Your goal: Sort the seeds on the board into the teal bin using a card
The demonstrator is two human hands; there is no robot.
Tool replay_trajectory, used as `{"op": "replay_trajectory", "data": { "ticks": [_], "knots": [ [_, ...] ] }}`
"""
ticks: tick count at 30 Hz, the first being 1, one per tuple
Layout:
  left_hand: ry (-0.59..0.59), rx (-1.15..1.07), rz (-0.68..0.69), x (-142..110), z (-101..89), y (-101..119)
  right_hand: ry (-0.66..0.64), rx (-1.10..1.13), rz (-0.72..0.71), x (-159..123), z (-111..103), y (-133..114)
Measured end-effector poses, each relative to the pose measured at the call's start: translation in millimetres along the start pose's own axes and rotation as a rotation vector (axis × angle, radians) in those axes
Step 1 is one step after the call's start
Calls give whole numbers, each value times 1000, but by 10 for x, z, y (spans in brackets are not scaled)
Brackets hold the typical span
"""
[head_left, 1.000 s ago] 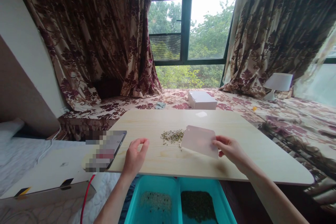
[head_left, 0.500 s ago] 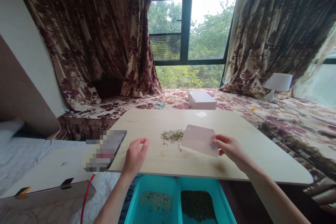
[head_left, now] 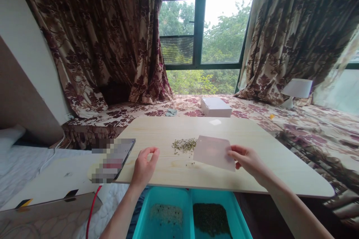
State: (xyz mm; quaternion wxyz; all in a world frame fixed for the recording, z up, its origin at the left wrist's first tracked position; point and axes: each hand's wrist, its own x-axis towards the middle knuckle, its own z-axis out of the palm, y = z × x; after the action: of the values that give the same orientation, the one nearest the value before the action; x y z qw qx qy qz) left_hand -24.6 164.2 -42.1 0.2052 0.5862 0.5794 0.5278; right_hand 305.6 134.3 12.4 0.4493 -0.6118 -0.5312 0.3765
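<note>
My right hand (head_left: 248, 161) pinches a thin pale pink plastic card (head_left: 214, 152) by its right edge, with the card's left edge down beside a small heap of green beans (head_left: 184, 144) on the light wooden tabletop (head_left: 168, 127). A few loose beans lie just in front of the card. My left hand (head_left: 144, 167) rests near the table's front edge with fingers curled, thumb and forefinger arched together; whether anything is between them I cannot make out.
A teal two-part bin (head_left: 190, 214) below the table's front edge holds pale grains on the left and dark green beans on the right. A phone (head_left: 113, 159) lies at the table's left end. A white box (head_left: 215, 106) and a lamp (head_left: 295, 90) sit on the patterned ledge behind.
The card has tipped lower and slid slightly toward me, leaving a few beans scattered in front of the heap. My left hand has not moved.
</note>
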Motion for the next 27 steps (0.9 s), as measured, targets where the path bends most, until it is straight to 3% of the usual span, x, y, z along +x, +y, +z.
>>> {"op": "replay_trajectory", "data": {
  "ticks": [19, 27],
  "knots": [
    [9, -12, 30, 12, 13, -42, -14, 11, 1, -5, 11, 128],
    [4, -3, 15, 8, 14, -37, -3, -44, -52, -49, 97, -30]
  ]
}}
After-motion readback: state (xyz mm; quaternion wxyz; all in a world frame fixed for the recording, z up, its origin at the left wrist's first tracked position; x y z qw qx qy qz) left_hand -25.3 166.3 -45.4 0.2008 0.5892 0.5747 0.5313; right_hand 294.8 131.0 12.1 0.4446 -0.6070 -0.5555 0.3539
